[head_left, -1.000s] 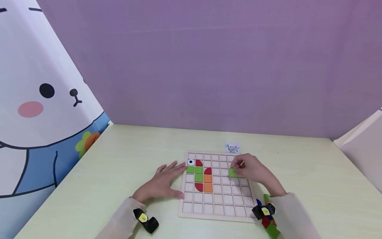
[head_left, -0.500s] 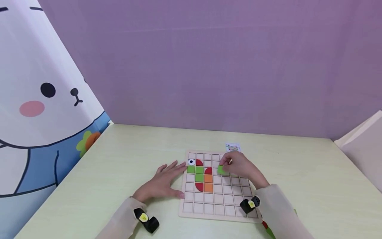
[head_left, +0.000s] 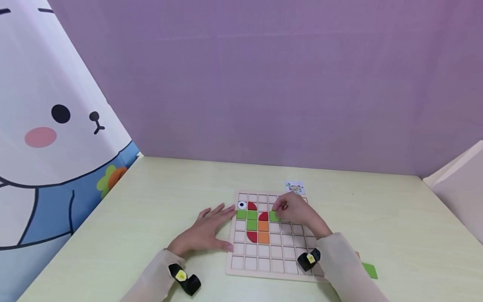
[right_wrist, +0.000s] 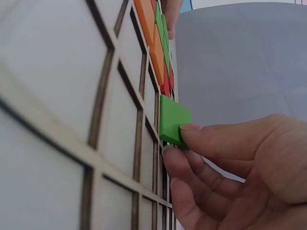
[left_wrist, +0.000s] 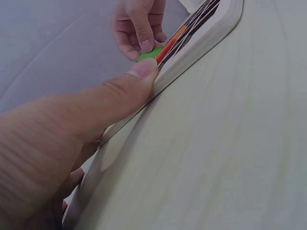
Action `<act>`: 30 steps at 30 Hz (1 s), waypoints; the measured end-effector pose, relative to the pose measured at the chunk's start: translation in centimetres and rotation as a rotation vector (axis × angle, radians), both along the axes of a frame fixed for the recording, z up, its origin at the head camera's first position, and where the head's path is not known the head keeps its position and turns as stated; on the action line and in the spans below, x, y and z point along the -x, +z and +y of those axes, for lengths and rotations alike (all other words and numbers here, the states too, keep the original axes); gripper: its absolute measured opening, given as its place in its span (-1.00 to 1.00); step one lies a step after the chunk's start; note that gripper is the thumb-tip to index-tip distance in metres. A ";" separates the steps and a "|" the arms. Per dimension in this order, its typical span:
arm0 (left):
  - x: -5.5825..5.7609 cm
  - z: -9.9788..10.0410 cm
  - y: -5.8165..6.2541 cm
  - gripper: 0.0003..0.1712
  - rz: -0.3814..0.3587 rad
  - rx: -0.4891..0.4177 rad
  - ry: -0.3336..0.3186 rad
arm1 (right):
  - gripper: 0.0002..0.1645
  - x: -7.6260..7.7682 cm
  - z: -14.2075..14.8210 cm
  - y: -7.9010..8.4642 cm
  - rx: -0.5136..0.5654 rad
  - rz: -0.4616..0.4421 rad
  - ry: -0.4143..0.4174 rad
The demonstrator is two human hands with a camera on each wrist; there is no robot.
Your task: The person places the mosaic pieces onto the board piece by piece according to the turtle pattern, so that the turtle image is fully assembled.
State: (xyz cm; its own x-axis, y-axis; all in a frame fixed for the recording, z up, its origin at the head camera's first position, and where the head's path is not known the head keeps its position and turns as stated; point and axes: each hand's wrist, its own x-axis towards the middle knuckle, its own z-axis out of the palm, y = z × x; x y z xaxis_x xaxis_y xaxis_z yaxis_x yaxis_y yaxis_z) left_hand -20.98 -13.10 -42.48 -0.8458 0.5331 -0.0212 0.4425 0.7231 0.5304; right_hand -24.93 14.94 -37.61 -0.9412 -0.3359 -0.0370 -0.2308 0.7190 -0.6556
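A green square tile (right_wrist: 173, 120) is pinched between thumb and fingers of my right hand (head_left: 295, 209), right at a grid cell beside a red quarter-circle tile (head_left: 263, 216). The wooden grid board (head_left: 276, 252) lies on the table. In its left columns sit an eye tile (head_left: 242, 205), green squares (head_left: 251, 225), orange squares (head_left: 263, 238) and more red quarter-circles. My left hand (head_left: 205, 230) has its fingers spread along the board's left edge. In the left wrist view the left thumb (left_wrist: 122, 93) rests against that edge.
Beyond the board's far edge lies a small printed card (head_left: 294, 187). Loose tiles, among them a green one (head_left: 370, 270), lie by the right sleeve (head_left: 349, 266), which partly hides them. A purple panel (head_left: 264, 84) stands behind the table.
My right hand has carried the green square tile leftward over the board, up to the red quarter-circle. The left hand has stayed in place.
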 end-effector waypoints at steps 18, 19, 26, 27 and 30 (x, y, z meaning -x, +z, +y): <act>-0.1 -0.2 -0.2 0.12 -0.001 -0.006 -0.002 | -0.85 -0.3 -0.2 -0.2 -0.028 0.008 -0.024; -0.1 -0.2 -0.2 0.12 0.000 -0.006 -0.004 | -0.85 -0.3 -0.2 -0.3 -0.028 0.011 -0.023; -0.2 -0.4 -0.4 0.14 0.001 -0.006 -0.004 | -0.83 -0.8 -0.1 0.0 -0.040 0.004 -0.055; -0.2 -0.4 -0.5 0.14 0.000 -0.006 -0.004 | -0.83 -1.0 0.0 0.1 -0.042 0.005 -0.062; -0.2 -0.5 -0.4 0.14 0.004 -0.004 -0.010 | -0.84 -1.3 0.5 0.3 -0.050 0.017 -0.070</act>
